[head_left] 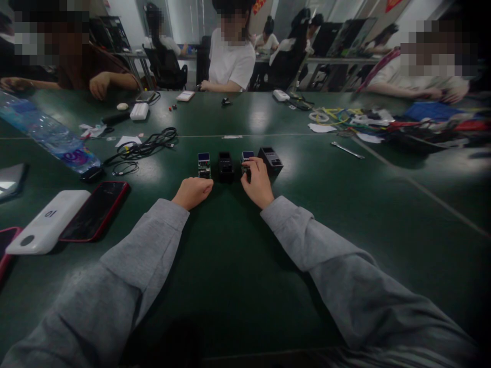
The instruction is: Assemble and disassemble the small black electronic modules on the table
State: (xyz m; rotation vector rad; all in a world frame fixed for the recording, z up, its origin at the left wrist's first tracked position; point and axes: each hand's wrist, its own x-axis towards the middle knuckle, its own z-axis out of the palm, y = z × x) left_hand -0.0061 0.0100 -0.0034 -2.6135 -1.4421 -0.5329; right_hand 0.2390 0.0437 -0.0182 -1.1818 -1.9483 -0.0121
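Note:
Several small devices stand in a row on the green table. At the row's left is a circuit board with a small screen point(204, 162); my left hand point(193, 192) rests just in front of it, fingers curled closed, and whether it holds anything is hidden. Next to the board is a black device case point(225, 166). A second board with a screen point(247, 155) is partly covered by my right hand point(257, 181), whose thumb and fingers close around its sides. A larger dark case point(270, 159) sits tilted at the right end, close behind my right fingers.
On the left lie a red-edged phone point(95, 211), a white power bank point(49, 220), a water bottle point(51, 135) and black cables point(153, 143). A wrench point(347, 150) and a cable pile point(418, 125) are on the right. People sit across the table point(253, 266).

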